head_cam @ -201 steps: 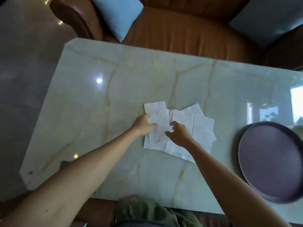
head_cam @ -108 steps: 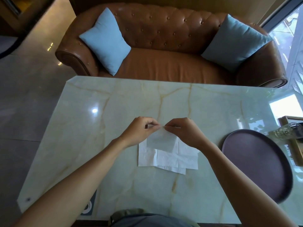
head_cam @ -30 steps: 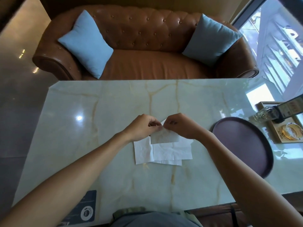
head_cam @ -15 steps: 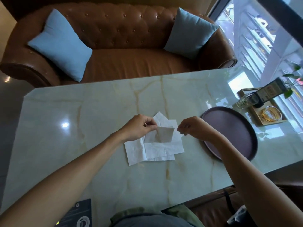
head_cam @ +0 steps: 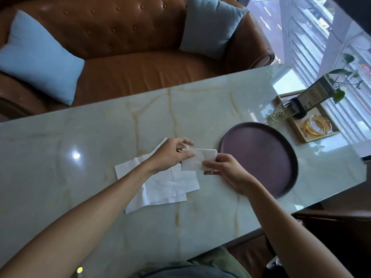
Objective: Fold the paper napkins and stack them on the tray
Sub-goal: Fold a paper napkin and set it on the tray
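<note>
Held above the pale marble table [head_cam: 84, 177]: one folded napkin [head_cam: 195, 160], small and rectangular, pinched at its left edge between thumb and curled fingers of the left hand [head_cam: 170, 154], and gripped along its lower right corner by the thumb and curled fingers of the right hand [head_cam: 224, 171]. Directly beneath and left of it, lying flat on the marble: a loose pile of unfolded napkins [head_cam: 164, 187], overlapping at skewed angles, partly hidden under the left forearm and wrist. Just right of both hands, resting on the table: a round dark purple tray [head_cam: 261, 157], nothing lying on its surface, its near left rim close beside the right hand but apart from it. Beyond the tray, near the table's right end: a small wooden tray [head_cam: 310, 128] carrying a glass bottle [head_cam: 281, 113] lying tilted, a dark labelled box [head_cam: 313, 95] and a gold-rimmed dish [head_cam: 318, 125]; green leaves [head_cam: 341, 77] hanging over them. Behind the table: a brown tufted leather sofa [head_cam: 130, 63] with two light blue cushions, left cushion [head_cam: 40, 59] and right cushion [head_cam: 208, 27]. Between the hands and the purple tray: only bare marble.
</note>
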{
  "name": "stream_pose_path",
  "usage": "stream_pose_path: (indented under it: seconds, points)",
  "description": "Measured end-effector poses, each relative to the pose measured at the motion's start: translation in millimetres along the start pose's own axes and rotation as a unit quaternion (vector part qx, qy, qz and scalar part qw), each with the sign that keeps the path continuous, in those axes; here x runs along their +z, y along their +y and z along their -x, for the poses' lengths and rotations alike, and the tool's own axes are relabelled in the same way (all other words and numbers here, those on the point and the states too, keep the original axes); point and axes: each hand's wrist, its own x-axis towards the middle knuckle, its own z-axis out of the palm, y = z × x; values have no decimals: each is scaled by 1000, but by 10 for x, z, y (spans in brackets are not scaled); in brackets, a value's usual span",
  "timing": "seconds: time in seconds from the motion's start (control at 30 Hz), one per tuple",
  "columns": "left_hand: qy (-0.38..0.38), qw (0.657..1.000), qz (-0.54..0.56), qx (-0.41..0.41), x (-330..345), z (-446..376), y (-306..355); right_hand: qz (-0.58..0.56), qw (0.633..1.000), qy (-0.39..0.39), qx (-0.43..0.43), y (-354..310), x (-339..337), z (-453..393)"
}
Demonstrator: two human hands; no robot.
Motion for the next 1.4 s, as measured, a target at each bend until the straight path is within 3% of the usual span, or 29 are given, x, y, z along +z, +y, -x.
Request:
stream_pose_path:
  seconds: [0.17, 0.53, 0.77, 1.07, 1.4]
  points:
    - [35, 986, 140, -89, 691, -551, -36, -65, 996, 54, 2, 210, -659, -64]
    - [62, 990, 41, -123, 2048, -1708, -179, -39, 964, 240, 106, 807, -1890, -273]
    - [99, 985, -66, -125, 2406, -2098, -234, 55, 952, 265, 147, 1138, -2227, -463]
    - [56, 972, -178, -144, 2538, -2144, -315, 150, 929, 282, 186, 1257, -2273, -565]
    - [85, 958, -247, -117, 2546, -2074, -373, 263, 894, 293, 213, 1276, -2205, -520]
